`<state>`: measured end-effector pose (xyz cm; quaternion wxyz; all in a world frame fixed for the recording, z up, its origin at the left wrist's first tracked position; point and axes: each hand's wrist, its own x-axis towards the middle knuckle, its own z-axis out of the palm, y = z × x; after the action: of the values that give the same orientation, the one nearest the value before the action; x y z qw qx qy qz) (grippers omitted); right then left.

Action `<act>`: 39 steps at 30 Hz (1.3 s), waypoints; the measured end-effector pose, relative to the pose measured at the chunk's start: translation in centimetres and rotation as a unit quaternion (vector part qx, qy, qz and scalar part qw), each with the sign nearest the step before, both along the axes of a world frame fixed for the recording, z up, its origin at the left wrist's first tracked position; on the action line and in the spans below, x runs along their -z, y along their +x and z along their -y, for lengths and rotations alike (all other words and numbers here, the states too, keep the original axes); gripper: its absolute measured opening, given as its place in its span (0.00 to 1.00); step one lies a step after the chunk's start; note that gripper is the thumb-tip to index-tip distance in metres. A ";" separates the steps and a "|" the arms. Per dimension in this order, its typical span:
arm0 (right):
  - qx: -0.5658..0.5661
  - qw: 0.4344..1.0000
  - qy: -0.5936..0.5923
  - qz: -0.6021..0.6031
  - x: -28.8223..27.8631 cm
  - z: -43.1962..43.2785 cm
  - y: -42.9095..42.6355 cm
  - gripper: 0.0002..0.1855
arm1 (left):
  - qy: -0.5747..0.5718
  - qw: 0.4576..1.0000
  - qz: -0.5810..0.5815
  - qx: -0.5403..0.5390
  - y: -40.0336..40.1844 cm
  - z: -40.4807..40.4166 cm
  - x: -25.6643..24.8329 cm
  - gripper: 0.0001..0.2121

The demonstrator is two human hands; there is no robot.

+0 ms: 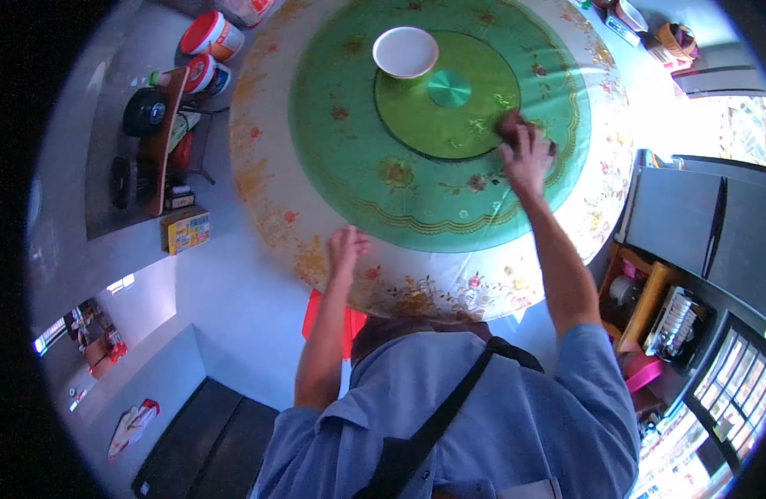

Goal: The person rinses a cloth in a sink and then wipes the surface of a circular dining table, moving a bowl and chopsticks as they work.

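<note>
My right hand [528, 161] reaches over the green glass turntable [352, 193] and holds a dark reddish-brown cloth [513, 128], blurred and bunched under the fingers. The cloth lies at the right edge of the yellow-green inner disc [420, 131]. My left hand [347, 246] is loosely curled above the near left part of the floral tablecloth [433, 290], with nothing visible in it. A white bowl [405, 52] sits at the far side of the inner disc, apart from both hands.
A small side table [171, 140] with dark appliances stands left of the round table, with red-lidded buckets [211, 37] beyond it. A yellow box [188, 232] is on the left. A grey refrigerator [676, 206] stands at the right. A red stool [355, 327] is partly under the table.
</note>
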<state>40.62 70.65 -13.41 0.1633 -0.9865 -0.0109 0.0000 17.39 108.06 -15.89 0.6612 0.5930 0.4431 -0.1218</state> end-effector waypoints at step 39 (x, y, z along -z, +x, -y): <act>-0.167 0.984 0.067 0.013 -0.8 -5.3 -13.9 0.44 | 0.016 0.993 0.008 -0.113 3.4 -2.5 0.6 0.11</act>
<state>26.75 75.91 -12.58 0.2268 -0.9575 -0.1778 0.0132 20.76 110.55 -16.49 0.6647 0.5510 0.5034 -0.0342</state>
